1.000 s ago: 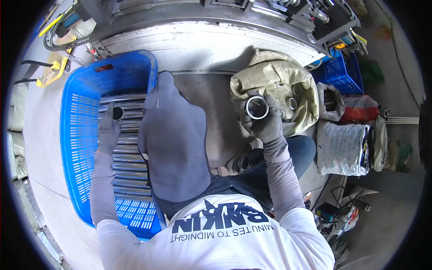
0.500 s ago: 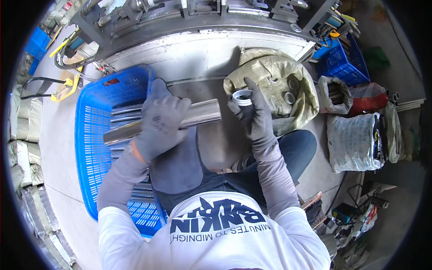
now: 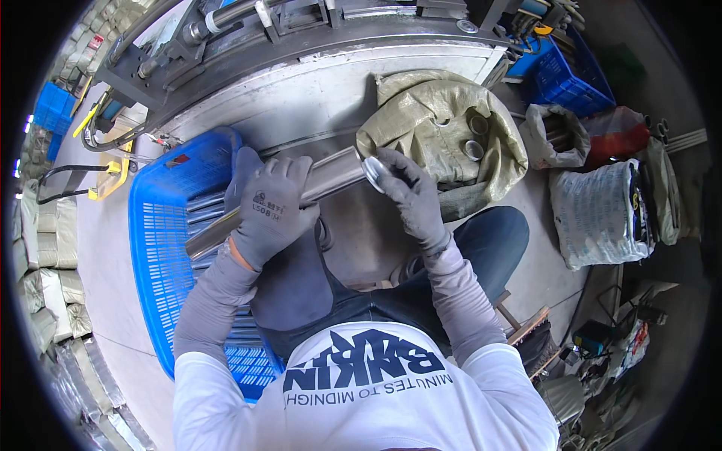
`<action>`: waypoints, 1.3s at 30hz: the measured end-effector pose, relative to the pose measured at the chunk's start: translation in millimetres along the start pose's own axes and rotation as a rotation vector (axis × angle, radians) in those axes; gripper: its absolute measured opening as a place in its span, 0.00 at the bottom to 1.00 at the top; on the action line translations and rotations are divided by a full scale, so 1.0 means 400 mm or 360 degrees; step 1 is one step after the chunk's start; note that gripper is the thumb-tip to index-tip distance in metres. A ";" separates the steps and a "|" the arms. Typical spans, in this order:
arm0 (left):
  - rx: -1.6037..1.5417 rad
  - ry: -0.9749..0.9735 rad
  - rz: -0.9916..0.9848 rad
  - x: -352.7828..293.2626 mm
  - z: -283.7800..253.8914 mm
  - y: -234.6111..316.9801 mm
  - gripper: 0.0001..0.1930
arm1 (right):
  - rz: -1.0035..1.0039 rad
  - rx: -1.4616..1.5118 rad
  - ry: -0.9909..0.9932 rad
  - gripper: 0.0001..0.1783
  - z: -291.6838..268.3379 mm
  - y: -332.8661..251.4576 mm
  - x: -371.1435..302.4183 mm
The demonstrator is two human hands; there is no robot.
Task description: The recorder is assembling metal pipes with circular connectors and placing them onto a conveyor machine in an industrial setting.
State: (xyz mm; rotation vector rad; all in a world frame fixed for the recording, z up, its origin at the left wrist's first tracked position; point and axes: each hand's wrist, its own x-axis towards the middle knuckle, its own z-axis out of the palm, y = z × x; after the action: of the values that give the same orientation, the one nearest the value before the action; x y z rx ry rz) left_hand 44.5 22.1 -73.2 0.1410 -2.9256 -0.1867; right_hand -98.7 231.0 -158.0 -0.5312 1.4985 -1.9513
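Note:
My left hand [image 3: 274, 203], in a grey work glove, is wrapped round a shiny metal tube [image 3: 336, 174] that slants up to the right above my lap. Between the thumb and fingers of my gloved right hand [image 3: 410, 197] is a small silvery ring-shaped cap [image 3: 374, 174]. The cap is at the tube's right end; whether it is seated on the rim I cannot tell. Beneath my left arm stands a blue plastic crate [image 3: 162, 225] with more metal tubes [image 3: 204, 218] in it.
An open woven sack [image 3: 406, 124] with several ring caps lies ahead to the right. A metal machine bench [image 3: 301, 56] runs across the far side. Farther right are a white sack [image 3: 602, 214], a smaller open sack [image 3: 553, 139] and another blue crate [image 3: 571, 79].
My right hand has moved left and turned the cap toward the tube's end, bringing the two together. The tube still lies in my left hand, slightly more tilted.

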 end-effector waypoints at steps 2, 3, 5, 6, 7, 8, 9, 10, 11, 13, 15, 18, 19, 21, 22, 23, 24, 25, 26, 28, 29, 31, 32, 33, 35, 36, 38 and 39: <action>0.0020 0.0033 -0.0043 0.002 0.001 -0.001 0.29 | -0.0018 0.0063 -0.0007 0.32 0.019 0.011 -0.005; 0.0010 -0.0023 -0.0015 0.003 0.004 0.000 0.29 | -0.0039 0.0122 -0.0015 0.31 0.026 0.016 -0.005; 0.0000 -0.0085 0.0008 0.003 0.009 0.008 0.29 | -0.0175 -0.0034 -0.0023 0.30 0.026 0.005 0.007; 0.0014 -0.0119 0.0010 0.001 0.012 0.019 0.29 | -0.0316 -0.0193 -0.0028 0.30 0.026 -0.002 0.012; 0.0028 -0.0151 0.0013 -0.001 0.013 0.025 0.30 | -0.0310 -0.0190 -0.0030 0.30 0.027 -0.006 0.015; 0.0025 -0.0154 0.0011 0.000 0.015 0.026 0.30 | -0.0243 -0.0218 -0.0109 0.30 0.024 -0.011 0.018; 0.0011 -0.0216 0.0007 0.001 0.017 0.026 0.30 | -0.0176 -0.0245 -0.0189 0.30 0.023 -0.013 0.021; -0.0004 -0.0278 0.0003 0.001 0.019 0.027 0.30 | -0.0171 -0.0246 -0.0191 0.30 0.027 -0.010 0.026; -0.0008 -0.0281 0.0003 0.003 0.021 0.029 0.30 | -0.0153 -0.0330 -0.0130 0.28 0.035 -0.003 0.032; 0.0065 -0.0315 0.0018 0.007 0.025 0.037 0.30 | -0.0129 -0.0416 -0.0068 0.27 0.057 -0.002 0.036; 0.0060 -0.0331 0.0021 0.010 0.024 0.038 0.30 | -0.0326 -0.0473 0.0102 0.27 0.083 -0.019 0.036; 0.0086 -0.0377 0.0030 0.017 0.026 0.041 0.30 | -0.0602 -0.0713 0.0130 0.27 0.070 0.012 0.036; 0.0115 -0.0410 0.0041 0.019 0.027 0.043 0.30 | -0.0598 -0.0713 0.0122 0.27 0.069 0.016 0.038; 0.0130 -0.0398 0.0050 0.020 0.028 0.043 0.30 | -0.0613 -0.0779 0.0178 0.25 0.071 0.020 0.037; 0.0149 -0.0383 0.0069 0.021 0.029 0.044 0.30 | -0.0608 -0.0779 0.0171 0.25 0.074 0.020 0.036; 0.0146 -0.0385 0.0067 0.023 0.030 0.046 0.30 | -0.0600 -0.0715 0.0204 0.23 0.080 0.018 0.035; 0.0229 -0.0356 0.0100 0.026 0.032 0.049 0.27 | -0.0593 -0.0651 0.0237 0.20 0.083 0.018 0.034; 0.0312 -0.0326 0.0134 0.027 0.033 0.050 0.25 | -0.0590 -0.0654 0.0236 0.20 0.084 0.020 0.031; 0.0310 -0.0328 0.0130 0.027 0.031 0.049 0.25 | -0.0585 -0.0660 0.0245 0.20 0.085 0.022 0.027; 0.0332 -0.0365 0.0145 0.027 0.030 0.047 0.25 | -0.0578 -0.0668 0.0250 0.19 0.088 0.024 0.022; 0.0328 -0.0365 0.0141 0.025 0.033 0.044 0.25 | -0.0579 -0.0655 0.0264 0.19 0.091 0.026 0.020; 0.0301 -0.0317 0.0202 0.022 0.038 0.036 0.26 | -0.0577 -0.0643 0.0272 0.19 0.093 0.031 0.016; 0.0298 -0.0315 0.0197 0.023 0.039 0.035 0.26 | -0.0621 -0.0653 0.0291 0.19 0.092 0.035 0.017; 0.0296 -0.0332 0.0195 0.025 0.040 0.035 0.27 | -0.0666 -0.0663 0.0310 0.19 0.093 0.038 0.017; 0.0294 -0.0348 0.0187 0.026 0.038 0.037 0.27 | -0.0619 -0.0606 0.0330 0.19 0.101 0.041 0.015; 0.0258 -0.0405 0.0136 0.026 0.034 0.040 0.28 | -0.0573 -0.0547 0.0355 0.19 0.105 0.042 0.014; 0.0220 -0.0459 0.0085 0.025 0.032 0.042 0.29 | -0.0592 -0.0631 0.0371 0.19 0.107 0.043 0.016; 0.0228 -0.0451 0.0091 0.026 0.035 0.042 0.29 | -0.0613 -0.0715 0.0392 0.19 0.107 0.043 0.017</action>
State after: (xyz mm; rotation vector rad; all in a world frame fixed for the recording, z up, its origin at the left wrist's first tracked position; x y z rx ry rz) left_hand 30.1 39.0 -82.3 0.0565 -3.2202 0.0146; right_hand -72.2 192.8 -162.8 -0.8469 2.1458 -2.0158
